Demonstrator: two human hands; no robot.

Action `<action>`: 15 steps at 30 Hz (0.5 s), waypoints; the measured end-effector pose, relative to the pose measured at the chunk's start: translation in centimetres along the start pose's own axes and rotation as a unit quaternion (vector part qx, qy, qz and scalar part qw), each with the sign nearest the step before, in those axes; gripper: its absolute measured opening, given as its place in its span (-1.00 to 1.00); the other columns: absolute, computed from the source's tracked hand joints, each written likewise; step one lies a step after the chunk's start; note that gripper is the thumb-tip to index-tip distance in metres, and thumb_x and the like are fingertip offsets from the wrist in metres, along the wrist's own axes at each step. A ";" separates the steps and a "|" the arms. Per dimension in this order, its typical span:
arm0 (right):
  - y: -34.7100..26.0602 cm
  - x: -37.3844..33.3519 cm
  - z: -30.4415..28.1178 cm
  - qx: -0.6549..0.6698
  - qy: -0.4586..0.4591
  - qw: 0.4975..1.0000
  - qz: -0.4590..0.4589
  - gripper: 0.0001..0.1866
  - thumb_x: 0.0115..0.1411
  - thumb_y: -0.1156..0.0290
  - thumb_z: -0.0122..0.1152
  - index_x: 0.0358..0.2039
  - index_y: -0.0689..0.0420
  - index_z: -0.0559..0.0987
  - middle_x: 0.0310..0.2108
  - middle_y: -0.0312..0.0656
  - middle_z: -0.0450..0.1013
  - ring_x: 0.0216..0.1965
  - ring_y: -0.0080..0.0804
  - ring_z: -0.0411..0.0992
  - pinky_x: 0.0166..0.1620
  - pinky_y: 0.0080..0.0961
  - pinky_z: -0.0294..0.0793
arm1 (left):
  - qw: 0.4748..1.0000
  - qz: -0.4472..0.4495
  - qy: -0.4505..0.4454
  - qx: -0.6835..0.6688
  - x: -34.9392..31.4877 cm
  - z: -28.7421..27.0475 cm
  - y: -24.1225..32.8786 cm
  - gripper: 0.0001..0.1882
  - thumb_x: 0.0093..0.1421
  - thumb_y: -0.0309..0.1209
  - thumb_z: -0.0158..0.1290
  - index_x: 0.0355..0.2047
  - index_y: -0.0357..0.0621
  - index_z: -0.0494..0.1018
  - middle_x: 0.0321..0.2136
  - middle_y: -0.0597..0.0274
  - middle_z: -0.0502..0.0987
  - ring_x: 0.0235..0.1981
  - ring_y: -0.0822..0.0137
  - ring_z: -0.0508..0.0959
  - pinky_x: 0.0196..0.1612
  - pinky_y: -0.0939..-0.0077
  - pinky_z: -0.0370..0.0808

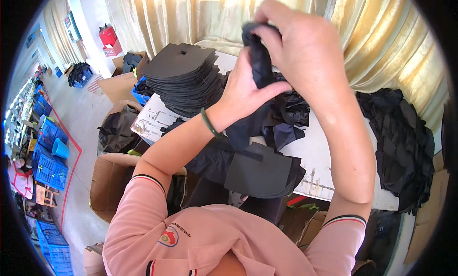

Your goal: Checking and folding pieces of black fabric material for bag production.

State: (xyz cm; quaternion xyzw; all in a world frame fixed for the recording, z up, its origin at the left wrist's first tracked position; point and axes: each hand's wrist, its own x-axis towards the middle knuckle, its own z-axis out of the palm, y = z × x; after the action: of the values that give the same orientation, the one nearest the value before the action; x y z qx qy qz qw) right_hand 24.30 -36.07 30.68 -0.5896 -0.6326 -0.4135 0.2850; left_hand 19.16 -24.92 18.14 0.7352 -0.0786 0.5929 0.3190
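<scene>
My left hand (241,92) and my right hand (305,42) are raised over the far part of the white table (318,154). Between them is a bunched length of black fabric (260,61). My right fingers pinch its upper end, while the left hand wraps round it lower down, thumb pointing right. Black cloth pieces (288,111) lie loose below. A tall stack of dark panels (183,68) stands left of my left hand. Nearer to me, a smaller stack of dark panels (257,173) rests by the table's front edge.
A heap of black fabric pieces (403,147) hangs over the table's right side. Cardboard boxes (107,183) stand on the left, one holding a dark bag (119,128). Cream curtains (186,13) hang behind the table. Blue crates (50,164) line the floor at far left.
</scene>
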 end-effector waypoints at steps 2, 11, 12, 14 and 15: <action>-1.5 1.4 -1.4 0.010 0.043 0.999 -0.018 -0.84 0.06 0.38 0.33 -0.35 0.08 0.55 -0.63 -0.09 0.46 -0.54 -0.05 0.48 -0.46 -0.31 0.41 | 0.996 -0.026 -0.018 -0.081 1.2 -0.1 0.5 -0.24 0.00 -0.28 0.38 0.12 -0.27 0.23 -0.02 0.06 0.47 -0.05 0.26 0.51 0.01 0.38 0.46; 3.1 1.0 -5.4 -0.028 -0.048 0.998 -0.042 -0.80 0.05 0.41 0.36 -0.38 0.17 0.51 -0.68 -0.17 0.35 -0.59 -0.26 0.39 -0.43 -0.47 0.37 | 0.943 -0.219 -0.207 -0.141 2.3 -7.3 -1.9 -0.80 0.22 -0.54 0.14 -0.14 -0.30 0.47 -0.28 0.35 0.56 -0.23 0.59 0.50 -0.15 0.61 0.47; 2.8 0.3 -5.6 0.012 -0.130 0.991 0.005 -0.79 0.05 0.39 0.35 -0.38 0.18 0.51 -0.63 -0.10 0.40 -0.54 -0.19 0.44 -0.40 -0.37 0.39 | 0.944 -0.222 -0.202 -0.137 1.6 -8.3 -2.7 -0.80 0.22 -0.54 0.14 -0.14 -0.30 0.47 -0.28 0.35 0.56 -0.23 0.59 0.50 -0.15 0.61 0.47; 2.5 -1.2 -5.7 0.104 -0.248 0.960 0.084 -0.76 0.09 0.32 0.34 -0.43 0.21 0.51 -0.60 -0.04 0.42 -0.56 -0.14 0.40 -0.41 -0.32 0.37 | 0.961 -0.214 -0.177 -0.007 0.1 -9.5 -4.2 -0.82 0.18 -0.56 0.14 -0.19 -0.28 0.50 -0.34 0.28 0.56 -0.32 0.52 0.53 -0.20 0.58 0.47; 2.7 -2.0 -5.4 0.107 -0.249 0.959 0.084 -0.76 0.09 0.32 0.34 -0.43 0.21 0.51 -0.60 -0.04 0.42 -0.56 -0.14 0.40 -0.41 -0.32 0.37 | 0.960 -0.217 -0.177 -0.006 -0.5 -10.0 -4.5 -0.82 0.18 -0.56 0.14 -0.19 -0.28 0.50 -0.34 0.28 0.56 -0.32 0.52 0.53 -0.20 0.58 0.47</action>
State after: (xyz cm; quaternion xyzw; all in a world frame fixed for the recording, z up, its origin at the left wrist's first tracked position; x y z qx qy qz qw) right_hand 26.53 -41.81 32.10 -0.6911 -0.6723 -0.1582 0.2132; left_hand 13.05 -15.94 16.90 0.8259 0.0242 0.3694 0.4253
